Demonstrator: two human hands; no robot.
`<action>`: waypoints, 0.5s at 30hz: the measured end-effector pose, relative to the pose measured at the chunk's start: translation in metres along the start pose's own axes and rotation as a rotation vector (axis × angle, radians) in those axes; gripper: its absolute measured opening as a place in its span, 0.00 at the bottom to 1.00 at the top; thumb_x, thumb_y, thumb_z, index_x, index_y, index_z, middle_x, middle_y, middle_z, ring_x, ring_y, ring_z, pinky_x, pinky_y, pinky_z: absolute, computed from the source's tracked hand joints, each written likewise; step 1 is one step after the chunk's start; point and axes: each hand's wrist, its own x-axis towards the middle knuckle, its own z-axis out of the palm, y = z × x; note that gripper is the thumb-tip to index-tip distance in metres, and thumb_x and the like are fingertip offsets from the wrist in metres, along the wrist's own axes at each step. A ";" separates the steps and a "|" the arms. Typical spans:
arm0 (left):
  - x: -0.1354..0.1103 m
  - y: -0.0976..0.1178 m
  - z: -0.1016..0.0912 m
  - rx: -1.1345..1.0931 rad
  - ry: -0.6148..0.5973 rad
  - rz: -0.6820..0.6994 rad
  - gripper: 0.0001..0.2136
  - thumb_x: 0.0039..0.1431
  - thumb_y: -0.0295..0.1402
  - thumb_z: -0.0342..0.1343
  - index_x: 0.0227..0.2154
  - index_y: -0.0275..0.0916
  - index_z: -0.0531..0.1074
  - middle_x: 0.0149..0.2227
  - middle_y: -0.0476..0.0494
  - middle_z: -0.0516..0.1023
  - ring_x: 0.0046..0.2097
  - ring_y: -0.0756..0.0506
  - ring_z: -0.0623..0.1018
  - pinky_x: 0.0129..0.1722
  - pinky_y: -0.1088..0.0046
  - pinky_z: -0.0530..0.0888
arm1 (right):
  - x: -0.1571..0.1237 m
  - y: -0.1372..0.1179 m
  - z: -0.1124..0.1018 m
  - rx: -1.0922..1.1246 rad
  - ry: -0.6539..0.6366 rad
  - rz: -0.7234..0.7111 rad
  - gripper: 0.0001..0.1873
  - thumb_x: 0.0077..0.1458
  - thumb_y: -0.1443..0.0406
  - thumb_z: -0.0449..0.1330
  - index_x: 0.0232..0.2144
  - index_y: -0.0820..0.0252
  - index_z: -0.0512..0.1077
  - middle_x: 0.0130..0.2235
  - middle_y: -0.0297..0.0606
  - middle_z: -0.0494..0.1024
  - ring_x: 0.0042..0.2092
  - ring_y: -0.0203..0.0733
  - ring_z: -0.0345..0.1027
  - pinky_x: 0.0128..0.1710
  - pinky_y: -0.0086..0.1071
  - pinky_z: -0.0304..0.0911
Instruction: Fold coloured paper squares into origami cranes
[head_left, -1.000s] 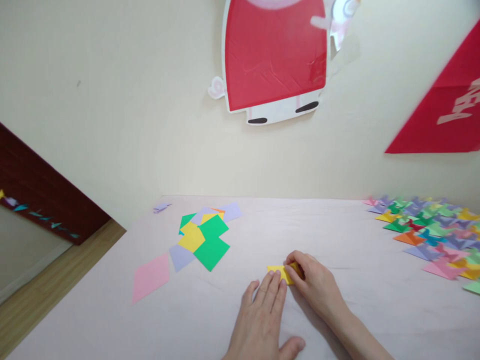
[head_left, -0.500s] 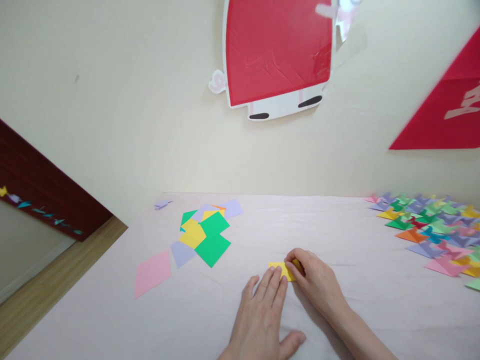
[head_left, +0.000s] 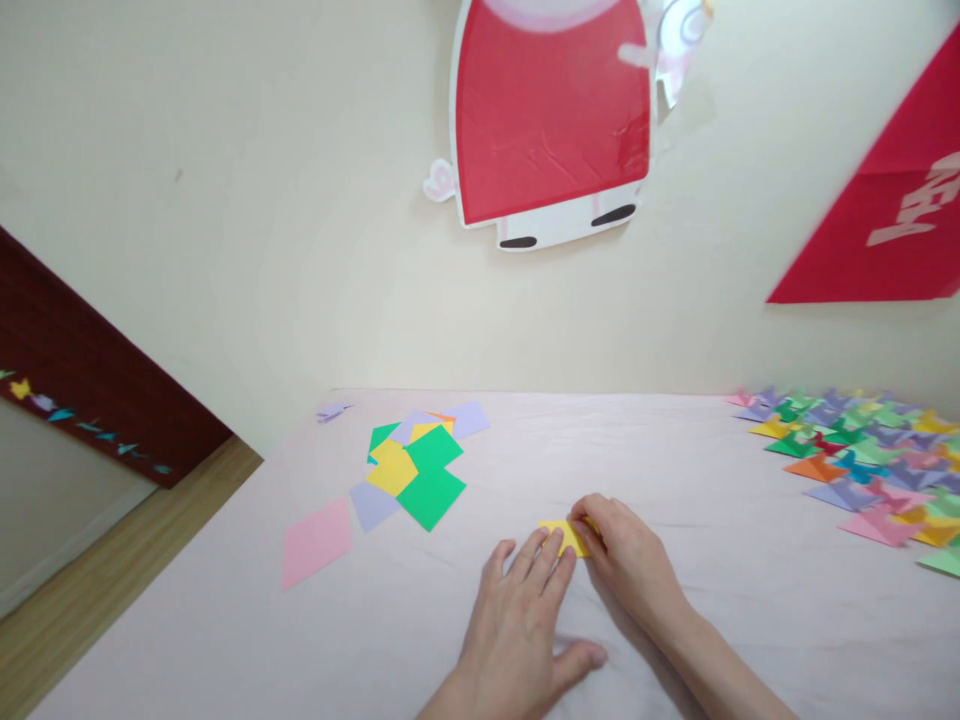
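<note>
A small folded piece of yellow origami paper [head_left: 570, 541] lies flat on the pale cloth-covered table [head_left: 300, 660]. My left hand [head_left: 520, 610] rests flat with fingers stretched out, fingertips pressing on the paper's left and near part. At the paper's right end, my right hand [head_left: 626, 550] pinches its edge between thumb and fingers. Part of the yellow paper is hidden under both hands, so its exact fold cannot be made out.
Loose coloured paper squares, among them a green one [head_left: 431, 498] and a pink one [head_left: 318, 542], lie on the left. Rows of folded paper figures [head_left: 862, 450] cover the right side. Behind rises a wall with a red cartoon cutout [head_left: 551, 120].
The view has tilted and shifted slightly, so everything sits a little differently in the picture. Both hands stay on the yellow paper, with the left fingers spread slightly wider.
</note>
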 end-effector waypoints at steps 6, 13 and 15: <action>-0.003 -0.011 -0.012 0.090 0.042 -0.045 0.29 0.62 0.56 0.47 0.59 0.43 0.64 0.66 0.41 0.60 0.65 0.37 0.60 0.61 0.52 0.59 | 0.000 -0.003 -0.001 -0.035 -0.023 -0.010 0.08 0.60 0.69 0.49 0.32 0.56 0.66 0.33 0.37 0.75 0.37 0.44 0.67 0.38 0.35 0.61; -0.003 -0.014 -0.011 0.158 0.091 -0.040 0.30 0.59 0.58 0.50 0.57 0.44 0.66 0.63 0.39 0.64 0.64 0.36 0.61 0.60 0.50 0.60 | -0.006 -0.017 0.001 -0.115 0.056 -0.018 0.08 0.54 0.63 0.60 0.36 0.58 0.68 0.37 0.39 0.73 0.40 0.47 0.67 0.41 0.38 0.60; -0.003 -0.012 -0.010 0.165 0.112 -0.053 0.30 0.59 0.58 0.51 0.56 0.43 0.67 0.63 0.38 0.65 0.64 0.35 0.61 0.60 0.50 0.60 | -0.009 -0.017 0.005 -0.161 0.097 -0.011 0.11 0.54 0.62 0.61 0.40 0.58 0.68 0.40 0.40 0.73 0.42 0.49 0.66 0.42 0.38 0.59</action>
